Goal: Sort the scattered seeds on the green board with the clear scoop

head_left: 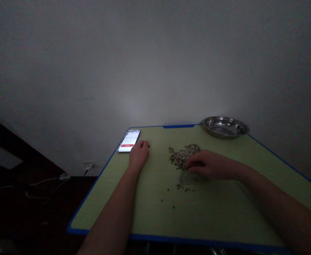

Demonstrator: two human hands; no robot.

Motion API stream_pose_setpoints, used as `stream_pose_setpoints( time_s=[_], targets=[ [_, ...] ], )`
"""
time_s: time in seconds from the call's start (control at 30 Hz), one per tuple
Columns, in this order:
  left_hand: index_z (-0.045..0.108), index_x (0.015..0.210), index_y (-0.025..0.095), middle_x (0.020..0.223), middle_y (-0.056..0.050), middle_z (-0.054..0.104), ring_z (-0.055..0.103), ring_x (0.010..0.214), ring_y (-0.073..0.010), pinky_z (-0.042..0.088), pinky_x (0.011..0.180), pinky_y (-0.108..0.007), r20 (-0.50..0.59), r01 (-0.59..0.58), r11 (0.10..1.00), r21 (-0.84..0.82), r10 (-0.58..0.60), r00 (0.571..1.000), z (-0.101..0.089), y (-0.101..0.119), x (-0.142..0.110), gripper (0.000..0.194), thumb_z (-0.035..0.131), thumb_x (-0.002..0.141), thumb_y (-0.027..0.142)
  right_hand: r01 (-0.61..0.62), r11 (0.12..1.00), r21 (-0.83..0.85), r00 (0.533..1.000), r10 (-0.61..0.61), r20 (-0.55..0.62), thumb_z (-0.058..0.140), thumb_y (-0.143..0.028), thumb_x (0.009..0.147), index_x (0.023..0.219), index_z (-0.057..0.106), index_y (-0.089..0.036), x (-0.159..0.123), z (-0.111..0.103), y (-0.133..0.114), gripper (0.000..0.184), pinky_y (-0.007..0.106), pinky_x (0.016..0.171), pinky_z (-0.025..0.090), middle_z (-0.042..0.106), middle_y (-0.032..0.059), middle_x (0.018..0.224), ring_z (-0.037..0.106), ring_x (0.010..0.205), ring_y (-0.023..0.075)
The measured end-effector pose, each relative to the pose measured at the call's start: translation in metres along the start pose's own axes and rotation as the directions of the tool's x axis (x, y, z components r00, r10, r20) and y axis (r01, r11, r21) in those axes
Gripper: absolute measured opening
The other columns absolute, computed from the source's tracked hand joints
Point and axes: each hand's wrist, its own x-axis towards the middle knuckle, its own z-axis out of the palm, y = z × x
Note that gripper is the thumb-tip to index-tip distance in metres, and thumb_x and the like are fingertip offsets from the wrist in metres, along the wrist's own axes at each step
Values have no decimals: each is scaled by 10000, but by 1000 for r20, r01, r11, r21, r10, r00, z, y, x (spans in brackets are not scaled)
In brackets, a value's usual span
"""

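A scatter of small dark seeds [182, 156] lies in the middle of a pale green table with a blue edge [155, 216]. My right hand [211, 165] rests at the near right side of the pile, fingers curled together with their tips among the seeds. A faint round clear object [185, 179], maybe a lid, lies just under and in front of that hand. My left hand [139, 154] lies on the table further left, fingers curled under, beside a lit phone [129, 141].
A shallow steel bowl [225, 126] stands at the table's far right corner. A few stray seeds [171, 202] lie nearer to me. A bare wall rises behind the table. On the dark floor to the left run white cables [49, 182].
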Motion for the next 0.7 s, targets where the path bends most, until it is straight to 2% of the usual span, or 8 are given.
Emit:
stream_pose_setpoints(
  time_s=[0.37,0.7],
  targets=[
    [613,713,182,576,-4,570,533,591,-153,334,543,-256,0,-5,1000,25,5,1000,-1,2,0,333,358,799,378,20,1000,23,1000,-20,4,534,-245,837,909,690,-182,0,0,-7,184,256,635,414,687,27,813,579,698,145],
    [611,708,181,609,-15,596,536,614,-158,334,558,-259,0,-9,999,31,9,1000,-1,1,-1,341,348,799,379,31,1000,-2,999,-31,33,531,-245,835,872,692,-168,-3,-5,0,182,242,622,407,662,22,764,564,674,134]
  ],
)
